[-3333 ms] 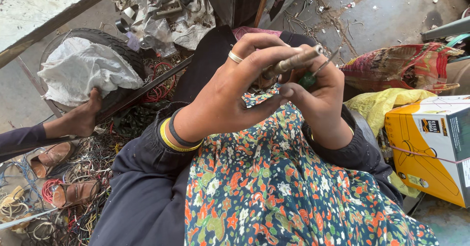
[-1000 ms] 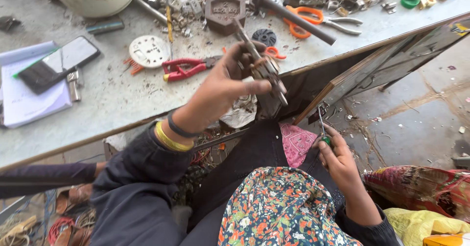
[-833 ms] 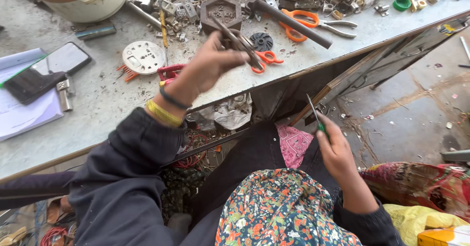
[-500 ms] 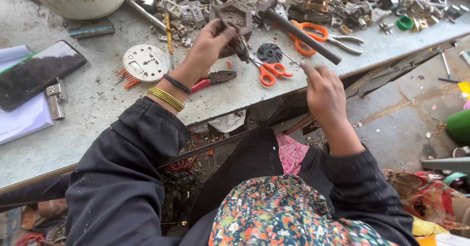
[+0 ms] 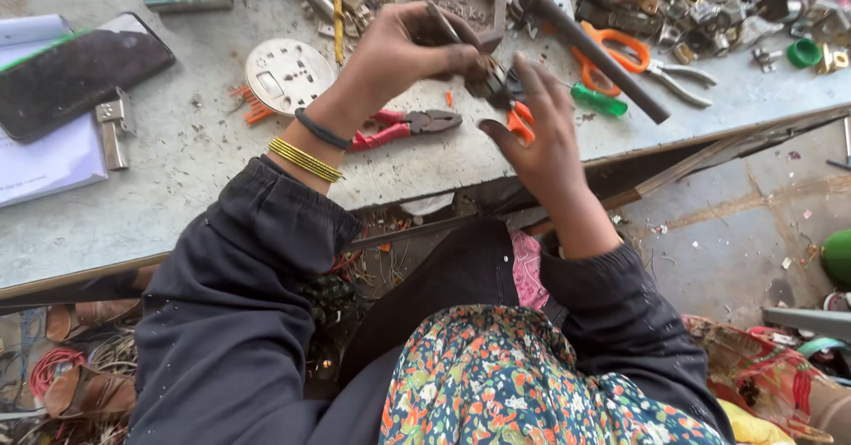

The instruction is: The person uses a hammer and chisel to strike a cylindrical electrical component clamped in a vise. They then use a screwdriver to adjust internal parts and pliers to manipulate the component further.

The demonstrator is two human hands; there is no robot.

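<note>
The left hand [image 5: 399, 55] closes its grip on a small dark metal part [image 5: 487, 77] above the tabletop [image 5: 177, 170], the right hand [image 5: 541, 135] open beside it, so the part may slip into the clutter.

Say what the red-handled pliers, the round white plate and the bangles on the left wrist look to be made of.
Red-handled pliers: dull grey metal jaws, probably steel; grips look like red plastic or rubber sleeves.
Round white plate: likely moulded plastic, matt off-white, dotted with small holes.
Bangles: thin yellow rings with a metallic glint, gold-coloured metal by the look; the actual metal cannot be told.
</note>
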